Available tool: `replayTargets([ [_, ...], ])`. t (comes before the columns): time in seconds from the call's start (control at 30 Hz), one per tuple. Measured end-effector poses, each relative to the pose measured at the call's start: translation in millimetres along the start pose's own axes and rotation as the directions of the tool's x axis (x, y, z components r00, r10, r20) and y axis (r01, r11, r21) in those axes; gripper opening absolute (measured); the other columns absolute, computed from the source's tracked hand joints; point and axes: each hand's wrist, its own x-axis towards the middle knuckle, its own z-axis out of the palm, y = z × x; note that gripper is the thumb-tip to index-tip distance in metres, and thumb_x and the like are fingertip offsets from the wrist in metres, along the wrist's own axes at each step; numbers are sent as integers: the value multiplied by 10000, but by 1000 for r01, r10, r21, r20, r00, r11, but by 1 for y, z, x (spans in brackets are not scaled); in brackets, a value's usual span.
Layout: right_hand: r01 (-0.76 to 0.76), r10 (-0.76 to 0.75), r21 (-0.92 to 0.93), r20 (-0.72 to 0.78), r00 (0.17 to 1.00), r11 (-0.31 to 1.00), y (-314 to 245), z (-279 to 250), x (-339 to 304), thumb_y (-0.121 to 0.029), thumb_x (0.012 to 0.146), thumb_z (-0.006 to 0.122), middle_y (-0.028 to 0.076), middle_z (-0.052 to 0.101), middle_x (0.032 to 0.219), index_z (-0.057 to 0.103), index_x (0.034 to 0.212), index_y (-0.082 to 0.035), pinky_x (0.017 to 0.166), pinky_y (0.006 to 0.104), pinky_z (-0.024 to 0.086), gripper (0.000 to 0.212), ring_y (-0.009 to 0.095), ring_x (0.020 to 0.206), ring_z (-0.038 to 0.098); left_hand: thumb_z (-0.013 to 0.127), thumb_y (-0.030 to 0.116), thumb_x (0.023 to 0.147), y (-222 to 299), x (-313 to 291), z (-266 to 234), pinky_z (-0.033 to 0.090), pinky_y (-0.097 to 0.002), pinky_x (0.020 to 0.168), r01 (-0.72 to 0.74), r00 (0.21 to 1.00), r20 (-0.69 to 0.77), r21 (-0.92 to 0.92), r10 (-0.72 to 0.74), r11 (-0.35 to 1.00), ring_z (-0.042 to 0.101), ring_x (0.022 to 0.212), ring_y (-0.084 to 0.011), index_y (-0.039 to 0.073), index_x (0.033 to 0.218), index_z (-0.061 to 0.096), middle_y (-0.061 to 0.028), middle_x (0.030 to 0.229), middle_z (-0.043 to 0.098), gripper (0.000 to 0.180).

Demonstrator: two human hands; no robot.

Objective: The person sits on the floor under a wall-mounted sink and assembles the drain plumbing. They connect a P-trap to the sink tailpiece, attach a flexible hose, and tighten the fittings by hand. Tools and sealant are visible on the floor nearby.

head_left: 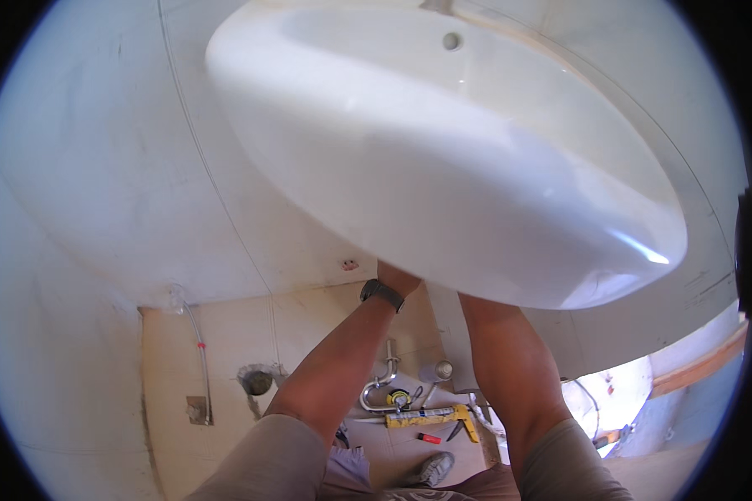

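A large white ceramic washbasin (409, 192) fills the upper middle, with a small round overflow hole inside its bowl. Both my forearms reach up beneath its near rim. My left hand (399, 277), with a dark watch (383, 294) at the wrist, shows only in part; its fingers are behind the basin. The basin's underside covers my right hand completely, leaving just the right forearm (510, 351) visible. What either hand grips or touches cannot be seen.
On the tiled floor lie a chrome trap pipe (381, 394), a yellow caulking gun (434, 417), a small red object (429, 437) and a white cylinder (436, 371). A round hole (259, 382) opens at left, near a flexible hose (204, 367). My shoe (434, 469) is below.
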Motion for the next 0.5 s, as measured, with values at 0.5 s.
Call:
replayTargets([
  [0.5, -261, 68, 323, 505, 860, 910, 44, 47, 21, -365, 715, 933, 58, 653, 853, 691, 1034, -75, 565, 322, 580, 494, 175, 676, 671, 766, 96, 872, 112, 105, -65, 558, -409, 888, 179, 774, 617, -2, -140, 984, 694, 993, -247, 37, 1113, 681, -97, 1108, 710, 262],
])
